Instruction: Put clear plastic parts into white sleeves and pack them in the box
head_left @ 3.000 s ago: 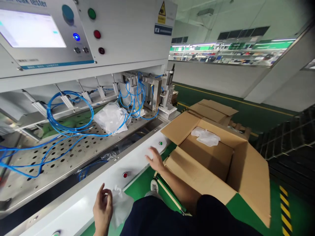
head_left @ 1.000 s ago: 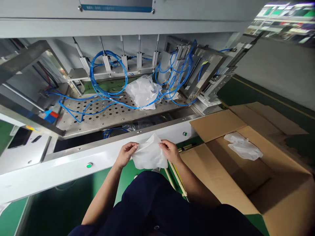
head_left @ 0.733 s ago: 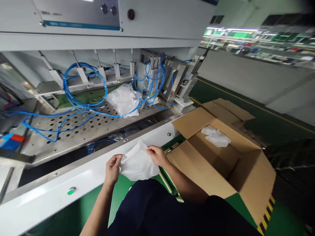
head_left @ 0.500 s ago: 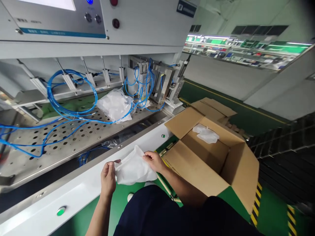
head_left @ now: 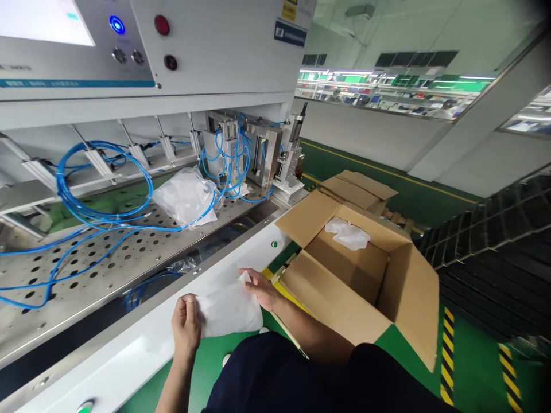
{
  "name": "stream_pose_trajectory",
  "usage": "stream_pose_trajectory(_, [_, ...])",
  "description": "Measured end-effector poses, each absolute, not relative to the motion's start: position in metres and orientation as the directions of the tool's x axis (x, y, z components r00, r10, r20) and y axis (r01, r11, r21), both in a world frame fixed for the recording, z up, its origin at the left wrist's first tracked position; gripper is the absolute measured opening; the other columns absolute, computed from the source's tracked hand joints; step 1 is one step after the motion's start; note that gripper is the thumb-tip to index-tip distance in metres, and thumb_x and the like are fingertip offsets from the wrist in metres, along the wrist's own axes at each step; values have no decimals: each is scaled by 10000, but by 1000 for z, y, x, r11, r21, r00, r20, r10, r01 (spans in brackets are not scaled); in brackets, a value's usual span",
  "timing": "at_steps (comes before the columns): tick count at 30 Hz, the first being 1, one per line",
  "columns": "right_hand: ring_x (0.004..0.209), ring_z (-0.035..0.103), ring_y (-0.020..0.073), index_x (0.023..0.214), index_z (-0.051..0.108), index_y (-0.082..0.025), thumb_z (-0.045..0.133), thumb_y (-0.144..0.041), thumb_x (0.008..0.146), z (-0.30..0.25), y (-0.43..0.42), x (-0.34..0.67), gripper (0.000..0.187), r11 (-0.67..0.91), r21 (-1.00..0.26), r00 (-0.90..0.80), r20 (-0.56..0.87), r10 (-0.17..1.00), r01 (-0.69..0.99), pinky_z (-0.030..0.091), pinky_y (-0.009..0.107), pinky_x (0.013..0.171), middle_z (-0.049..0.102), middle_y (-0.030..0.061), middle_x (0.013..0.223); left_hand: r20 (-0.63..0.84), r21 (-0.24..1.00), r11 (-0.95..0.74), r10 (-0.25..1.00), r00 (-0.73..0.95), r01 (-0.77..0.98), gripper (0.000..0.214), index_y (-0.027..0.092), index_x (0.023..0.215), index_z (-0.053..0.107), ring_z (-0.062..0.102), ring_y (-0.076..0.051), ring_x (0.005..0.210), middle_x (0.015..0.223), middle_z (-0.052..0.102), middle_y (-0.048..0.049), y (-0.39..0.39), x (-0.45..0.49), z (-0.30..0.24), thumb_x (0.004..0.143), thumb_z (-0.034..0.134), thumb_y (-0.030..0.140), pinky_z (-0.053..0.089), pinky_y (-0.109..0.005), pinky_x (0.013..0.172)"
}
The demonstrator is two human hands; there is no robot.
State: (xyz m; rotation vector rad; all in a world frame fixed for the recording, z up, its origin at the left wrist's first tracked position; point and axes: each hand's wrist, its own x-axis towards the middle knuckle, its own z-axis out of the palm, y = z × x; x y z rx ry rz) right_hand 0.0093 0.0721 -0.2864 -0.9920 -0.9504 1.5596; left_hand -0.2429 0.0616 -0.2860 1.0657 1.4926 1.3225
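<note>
A thin white bag (head_left: 228,312), perhaps plastic or soft foam, is stretched between my hands in front of the machine's white front edge. My left hand (head_left: 186,321) pinches its left side, fingers curled closed. At the upper right corner my right hand (head_left: 262,289) grips the bag between thumb and fingers. Another white bag or sheet (head_left: 348,233) lies inside the open cardboard box (head_left: 340,295) to the right of my right hand. On the perforated metal bed (head_left: 99,258) rests a clear bag of white pieces (head_left: 185,198).
Coiled blue tubing (head_left: 62,178) and loose tubes run across the bed. Metal cylinders and a bracket assembly (head_left: 232,149) stand behind. A control panel (head_left: 116,57) overhangs them. Flattened cardboard (head_left: 359,189) lies behind the box, and a dark rack (head_left: 495,229) stands at right.
The view has shifted, so the machine and box appear further left. Between my hands the bag's upper edge has dropped, and my right hand has altered its hold at the corner.
</note>
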Motion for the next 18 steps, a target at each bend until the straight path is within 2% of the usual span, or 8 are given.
stream_pose_trajectory(3, [652,482,131,795,652,-187,862,-702,741,-281,81,20,558,-173,-963,-54,-166,985,-208,388,249,624,555,-33,696,-77,996,86,974,-215,35,604,195,882,614,381,-121,559,626,409,56,65,-228,-282,902,644,798,340,-225,515])
stream_pose_trajectory(5, [631,455,123,741,621,-194,822,-684,788,-277,85,29,532,-111,-971,77,-130,989,-212,364,246,599,535,-39,658,-90,994,76,977,-195,-80,580,184,919,632,400,-119,583,657,461,44,68,-218,-281,900,682,762,344,-219,535])
stream_pose_trajectory(7, [657,495,132,757,620,-204,830,-654,786,-273,90,37,498,-45,-947,207,-115,972,-318,398,247,620,575,-36,685,-130,962,106,988,-80,-252,601,178,1086,674,459,-133,615,730,571,13,71,-208,-282,903,680,750,380,-227,564])
stream_pose_trajectory(10, [722,594,172,804,637,-220,861,-639,745,-271,96,51,479,-1,-863,314,-184,931,-504,478,275,672,662,-15,759,-231,867,291,954,191,-406,661,173,1284,675,588,-191,692,870,699,-58,68,-194,-289,903,689,713,478,-281,622])
stream_pose_trajectory(12, [780,651,208,847,661,-229,882,-636,702,-273,100,61,485,3,-825,369,-250,895,-566,518,302,698,713,4,818,-303,804,416,902,309,-425,618,161,1254,708,643,-221,750,942,730,-89,62,-184,-297,886,744,656,530,-315,659])
stream_pose_trajectory(14, [823,680,229,865,674,-233,904,-631,652,-277,103,72,506,18,-812,436,-294,850,-583,541,318,720,739,13,853,-338,745,474,875,348,-470,575,166,1218,741,652,-205,754,974,737,-85,55,-174,-308,852,815,603,550,-307,659])
stream_pose_trajectory(18, [782,669,218,846,677,-229,926,-640,588,-286,105,87,545,41,-820,503,-311,806,-572,539,310,694,734,4,818,-337,668,439,899,281,-601,545,213,1081,791,647,-160,747,977,741,-42,46,-156,-326,636,1022,428,564,-265,649])
